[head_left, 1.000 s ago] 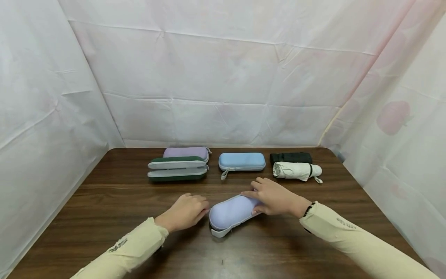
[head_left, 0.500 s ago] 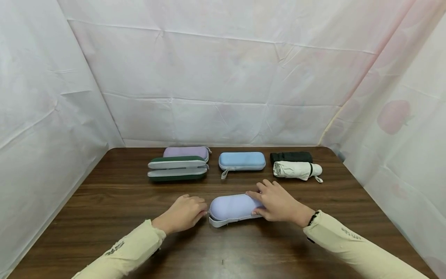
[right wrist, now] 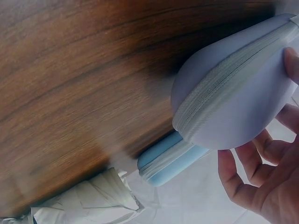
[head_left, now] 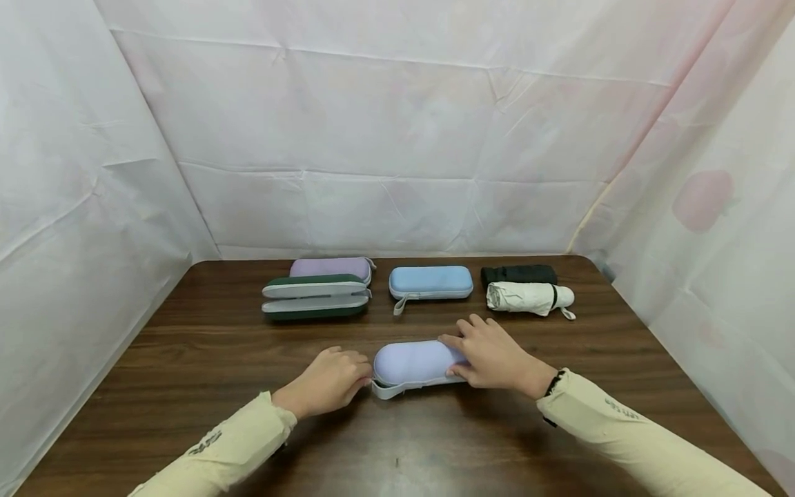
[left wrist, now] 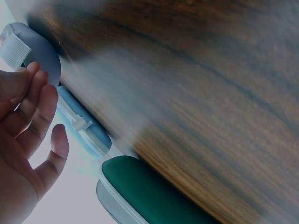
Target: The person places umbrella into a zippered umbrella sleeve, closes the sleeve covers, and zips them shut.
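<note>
A lavender hard zip case [head_left: 413,362] lies in front of me, long side across the table. My right hand [head_left: 497,355] grips its right end, thumb on the near side and fingers over the top and far side. In the right wrist view the zipper seam [right wrist: 224,84] runs round that end. At the left end my left hand [head_left: 326,379] has thumb and fingertips pinched together, at the zipper pull, which the fingers hide. The pale grey loop strap [left wrist: 16,50] shows just beside those fingertips in the left wrist view.
Behind the hands stand a green case [head_left: 315,309] with its lid ajar, a purple case [head_left: 329,267] behind it, and a blue case [head_left: 431,281]. A white folded umbrella [head_left: 524,298] lies before a black folded one [head_left: 520,273] at right. White cloth [head_left: 397,124] surrounds the brown table [head_left: 397,449].
The lavender case has swung from a slant to nearly straight across, its left end moving away from me. Both hands stay at its ends, with the right slightly shifted to the right.
</note>
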